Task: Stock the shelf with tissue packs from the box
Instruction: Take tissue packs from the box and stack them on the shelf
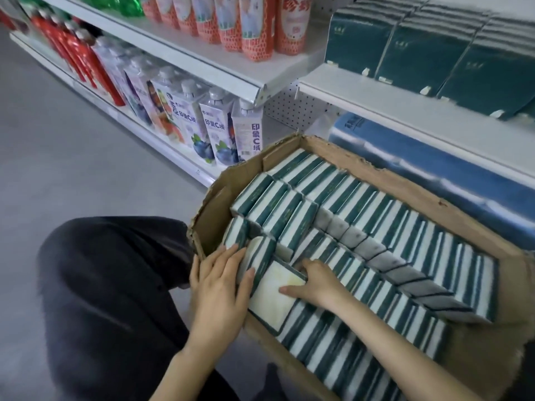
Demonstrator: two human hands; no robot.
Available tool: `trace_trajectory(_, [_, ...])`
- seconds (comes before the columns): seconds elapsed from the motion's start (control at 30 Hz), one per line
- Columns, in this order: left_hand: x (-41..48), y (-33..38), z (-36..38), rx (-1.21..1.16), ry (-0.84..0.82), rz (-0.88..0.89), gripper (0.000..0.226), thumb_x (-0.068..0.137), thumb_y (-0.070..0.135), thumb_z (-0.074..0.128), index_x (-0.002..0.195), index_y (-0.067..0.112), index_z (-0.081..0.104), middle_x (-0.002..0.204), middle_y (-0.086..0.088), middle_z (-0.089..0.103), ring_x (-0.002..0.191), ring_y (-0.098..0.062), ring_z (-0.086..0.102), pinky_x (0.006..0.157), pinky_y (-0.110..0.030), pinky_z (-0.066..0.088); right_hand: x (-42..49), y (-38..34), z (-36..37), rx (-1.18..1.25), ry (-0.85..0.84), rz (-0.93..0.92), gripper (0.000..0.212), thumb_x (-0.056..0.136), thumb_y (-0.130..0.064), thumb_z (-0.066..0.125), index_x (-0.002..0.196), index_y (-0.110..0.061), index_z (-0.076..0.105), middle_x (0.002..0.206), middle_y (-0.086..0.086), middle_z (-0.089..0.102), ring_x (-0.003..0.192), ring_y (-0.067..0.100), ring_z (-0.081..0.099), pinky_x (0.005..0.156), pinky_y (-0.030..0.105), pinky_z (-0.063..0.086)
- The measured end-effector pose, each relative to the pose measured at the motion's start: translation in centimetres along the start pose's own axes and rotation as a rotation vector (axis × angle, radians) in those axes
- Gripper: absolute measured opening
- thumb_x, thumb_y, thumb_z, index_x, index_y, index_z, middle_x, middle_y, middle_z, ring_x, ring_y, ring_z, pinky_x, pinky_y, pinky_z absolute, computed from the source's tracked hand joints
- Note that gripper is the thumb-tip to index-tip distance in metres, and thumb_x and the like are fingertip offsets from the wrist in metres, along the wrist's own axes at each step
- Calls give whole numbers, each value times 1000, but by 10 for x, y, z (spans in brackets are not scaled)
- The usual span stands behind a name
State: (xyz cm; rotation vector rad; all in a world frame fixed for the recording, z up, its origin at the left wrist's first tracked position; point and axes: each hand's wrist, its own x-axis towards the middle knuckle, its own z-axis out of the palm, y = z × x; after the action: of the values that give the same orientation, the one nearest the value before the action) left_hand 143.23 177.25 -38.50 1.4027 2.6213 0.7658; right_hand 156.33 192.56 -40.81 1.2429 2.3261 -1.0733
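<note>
An open cardboard box [385, 176] on the floor holds several rows of green-and-white tissue packs [362, 204] standing on edge. At its near left corner one pack [270, 296] lies tilted with its broad white face up. My left hand [221, 287] lies along the left side of a small bunch of packs [257, 256], fingers straight against them. My right hand [317, 280] grips the tilted pack from the right, thumb on its white face, fingers tucked behind its far edge. The white shelf [405, 111] above carries dark green tissue packs [428, 50].
Blue-wrapped bundles [419, 166] fill the bottom shelf right behind the box. To the left, shelves hold juice cartons [217, 131], red bottles and orange pouches [254, 27]. Grey floor [58, 140] lies on the left; my dark-trousered knee [110, 285] is beside the box.
</note>
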Motion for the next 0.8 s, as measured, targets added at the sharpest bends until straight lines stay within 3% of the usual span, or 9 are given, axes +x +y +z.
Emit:
trace_trajectory(0.13, [0, 1, 4, -44, 22, 2, 53, 97, 47, 27, 123, 19, 64, 128, 6, 60, 130, -11, 36, 116, -44, 12, -8, -2, 0, 193, -9, 63, 57, 78, -47, 74, 120, -18, 50, 116, -2, 50, 100, 12, 51, 74, 21, 42])
trace_trajectory(0.23, [3, 3, 5, -77, 37, 8, 51, 97, 45, 28, 120, 20, 66, 125, 6, 62, 129, -13, 39, 116, -44, 11, -17, 4, -5, 379, 14, 35, 38, 79, -39, 75, 103, -23, 50, 95, -7, 52, 81, 5, 50, 61, 18, 38])
trace_trajectory(0.4, [3, 6, 6, -118, 67, 4, 50, 97, 43, 29, 116, 19, 69, 122, 5, 64, 125, -14, 42, 116, -49, 15, -33, 4, -24, 482, 70, -12, 29, 85, -34, 70, 108, -23, 56, 98, -9, 57, 84, 2, 57, 66, 14, 46])
trace_trajectory(0.57, [-2, 3, 3, -139, 60, 21, 49, 98, 43, 28, 117, 20, 67, 122, 8, 63, 126, -8, 39, 117, -43, 10, -43, 9, -36, 565, 122, -19, 16, 91, -32, 63, 106, -29, 60, 107, -2, 58, 82, 18, 66, 69, 30, 59])
trace_trajectory(0.7, [-8, 6, 3, -148, 95, 32, 46, 99, 39, 30, 112, 20, 70, 116, 11, 65, 125, -6, 41, 118, -35, 1, -54, 13, -44, 670, 179, -65, 19, 95, -27, 57, 109, -39, 62, 110, -15, 54, 84, 14, 64, 64, 21, 54])
trace_trajectory(0.8, [-10, 10, 4, -182, 139, 31, 46, 100, 38, 30, 106, 19, 71, 110, 11, 68, 122, -5, 44, 119, -41, 2, -60, 14, -47, 787, 243, -54, 25, 95, -25, 58, 103, -46, 68, 110, -30, 53, 105, 0, 54, 82, 30, 54])
